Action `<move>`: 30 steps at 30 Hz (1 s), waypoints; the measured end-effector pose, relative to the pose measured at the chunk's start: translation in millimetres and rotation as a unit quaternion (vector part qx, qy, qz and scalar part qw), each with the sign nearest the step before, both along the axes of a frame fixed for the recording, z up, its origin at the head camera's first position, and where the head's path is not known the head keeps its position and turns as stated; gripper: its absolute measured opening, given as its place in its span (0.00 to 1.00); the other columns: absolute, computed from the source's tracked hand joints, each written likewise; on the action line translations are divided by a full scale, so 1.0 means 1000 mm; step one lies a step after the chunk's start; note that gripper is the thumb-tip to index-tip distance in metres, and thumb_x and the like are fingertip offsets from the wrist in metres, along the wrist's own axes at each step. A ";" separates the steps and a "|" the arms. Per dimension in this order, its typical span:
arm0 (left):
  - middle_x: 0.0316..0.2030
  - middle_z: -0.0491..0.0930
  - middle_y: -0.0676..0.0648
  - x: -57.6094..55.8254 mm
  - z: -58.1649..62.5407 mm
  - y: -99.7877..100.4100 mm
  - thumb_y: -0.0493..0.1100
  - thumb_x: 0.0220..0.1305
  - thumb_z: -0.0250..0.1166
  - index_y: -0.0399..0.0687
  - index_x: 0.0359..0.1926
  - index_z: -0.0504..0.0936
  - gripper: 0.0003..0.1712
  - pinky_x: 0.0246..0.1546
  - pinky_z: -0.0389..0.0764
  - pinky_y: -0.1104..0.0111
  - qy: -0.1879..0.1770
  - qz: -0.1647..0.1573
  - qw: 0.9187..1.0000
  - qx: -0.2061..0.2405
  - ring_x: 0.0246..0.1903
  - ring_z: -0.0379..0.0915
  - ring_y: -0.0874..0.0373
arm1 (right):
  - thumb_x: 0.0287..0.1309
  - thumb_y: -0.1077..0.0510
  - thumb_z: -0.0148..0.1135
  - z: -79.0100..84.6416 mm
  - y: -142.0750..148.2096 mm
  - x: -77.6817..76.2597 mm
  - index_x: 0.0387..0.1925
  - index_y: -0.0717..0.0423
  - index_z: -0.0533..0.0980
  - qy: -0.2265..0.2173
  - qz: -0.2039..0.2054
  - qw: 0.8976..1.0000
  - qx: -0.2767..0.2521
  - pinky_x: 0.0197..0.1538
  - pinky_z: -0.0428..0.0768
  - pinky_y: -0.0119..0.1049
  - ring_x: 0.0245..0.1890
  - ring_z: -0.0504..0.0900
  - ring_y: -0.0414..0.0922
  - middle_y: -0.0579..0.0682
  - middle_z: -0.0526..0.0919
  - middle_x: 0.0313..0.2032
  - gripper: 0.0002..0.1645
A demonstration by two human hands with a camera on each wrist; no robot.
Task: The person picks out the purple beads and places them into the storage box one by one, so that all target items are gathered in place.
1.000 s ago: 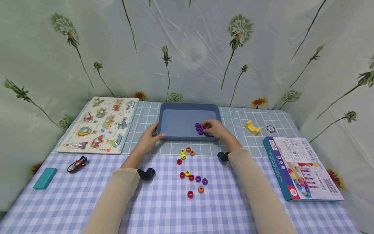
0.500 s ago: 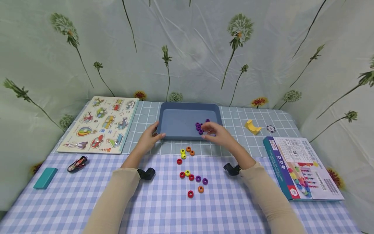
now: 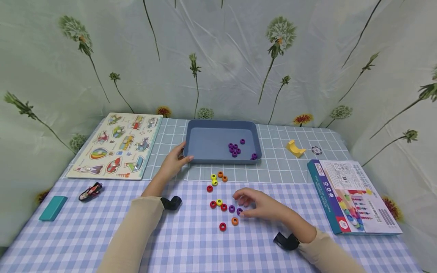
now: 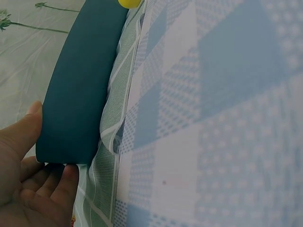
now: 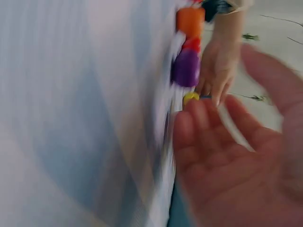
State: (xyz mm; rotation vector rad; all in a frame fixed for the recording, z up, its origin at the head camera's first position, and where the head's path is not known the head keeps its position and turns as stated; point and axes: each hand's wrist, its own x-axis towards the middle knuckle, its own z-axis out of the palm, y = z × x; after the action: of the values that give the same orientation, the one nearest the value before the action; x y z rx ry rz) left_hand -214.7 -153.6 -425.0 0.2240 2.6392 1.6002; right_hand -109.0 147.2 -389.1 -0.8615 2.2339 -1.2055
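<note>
My left hand [image 3: 172,162] grips the near left corner of a blue-grey tray [image 3: 208,142], thumb at the front edge and fingers round the side. In the left wrist view, the tray's dark outer wall [image 4: 80,90] sits between thumb and fingers. Several purple beads [image 3: 234,149] lie in the tray's right part, with more purple [image 3: 254,156] in its near right corner. Over the checked cloth, my right hand [image 3: 264,206] is relaxed, thumb and fingers spread apart. Its thumb tip overlaps a purple bead [image 3: 239,211]; another purple bead [image 3: 231,209] lies just left.
Red [image 3: 213,204], yellow [image 3: 214,182] and orange beads [image 3: 235,221] are scattered before the tray. A picture puzzle board [image 3: 117,146] lies left, above a teal block [image 3: 53,207] and a small figure [image 3: 90,192]. To the right are a yellow curved block [image 3: 295,148], a round chip [image 3: 316,150] and a box [image 3: 355,197].
The right hand has left the purple beads in the tray and come back toward the person, down to the beads on the cloth. The left hand has stayed on the tray corner.
</note>
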 end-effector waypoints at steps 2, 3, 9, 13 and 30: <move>0.58 0.50 0.39 0.000 0.000 0.000 0.49 0.49 0.58 0.42 0.61 0.48 0.42 0.51 0.63 0.64 -0.001 0.001 1.000 0.001 0.55 0.51 0.49 | 0.41 0.62 0.62 -0.012 0.003 0.001 0.43 0.58 0.68 0.000 0.006 1.000 0.008 0.43 0.71 0.36 0.38 0.71 0.46 0.50 0.72 0.40 0.23; 0.58 0.50 0.39 0.000 0.000 0.000 0.49 0.49 0.58 0.42 0.61 0.48 0.42 0.51 0.63 0.64 -0.002 -0.001 1.000 0.000 0.55 0.51 0.49 | 0.42 0.61 0.62 -0.017 0.004 0.001 0.43 0.56 0.69 0.004 0.010 1.000 0.013 0.43 0.72 0.34 0.38 0.71 0.44 0.48 0.73 0.39 0.22; 0.58 0.50 0.39 0.001 0.001 0.001 0.48 0.50 0.58 0.41 0.61 0.48 0.41 0.51 0.63 0.64 0.000 -0.002 1.000 0.008 0.55 0.51 0.49 | 0.44 0.59 0.60 -0.035 0.009 -0.002 0.36 0.47 0.72 0.051 0.036 0.997 0.042 0.40 0.72 0.27 0.35 0.70 0.35 0.38 0.73 0.35 0.13; 0.58 0.50 0.39 0.001 0.001 0.001 0.47 0.50 0.58 0.41 0.61 0.48 0.41 0.51 0.63 0.64 -0.001 0.001 1.000 0.011 0.55 0.50 0.49 | 0.45 0.58 0.60 -0.032 0.009 -0.005 0.34 0.46 0.73 0.052 0.020 0.998 0.040 0.36 0.73 0.27 0.32 0.71 0.35 0.38 0.73 0.32 0.11; 0.58 0.50 0.39 0.001 0.001 0.001 0.48 0.49 0.59 0.42 0.61 0.48 0.42 0.50 0.64 0.63 -0.009 0.001 1.000 0.009 0.55 0.51 0.48 | 0.46 0.63 0.57 -0.005 -0.003 -0.110 0.38 0.60 0.72 0.121 -0.193 0.971 -0.078 0.37 0.75 0.31 0.34 0.73 0.42 0.51 0.74 0.36 0.13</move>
State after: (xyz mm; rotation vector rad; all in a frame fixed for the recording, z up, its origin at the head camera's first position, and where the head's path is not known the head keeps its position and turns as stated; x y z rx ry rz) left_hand -214.0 -152.7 -424.2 0.2063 2.6148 1.6193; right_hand -218.7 144.6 -394.5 -0.6786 2.6175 -1.5387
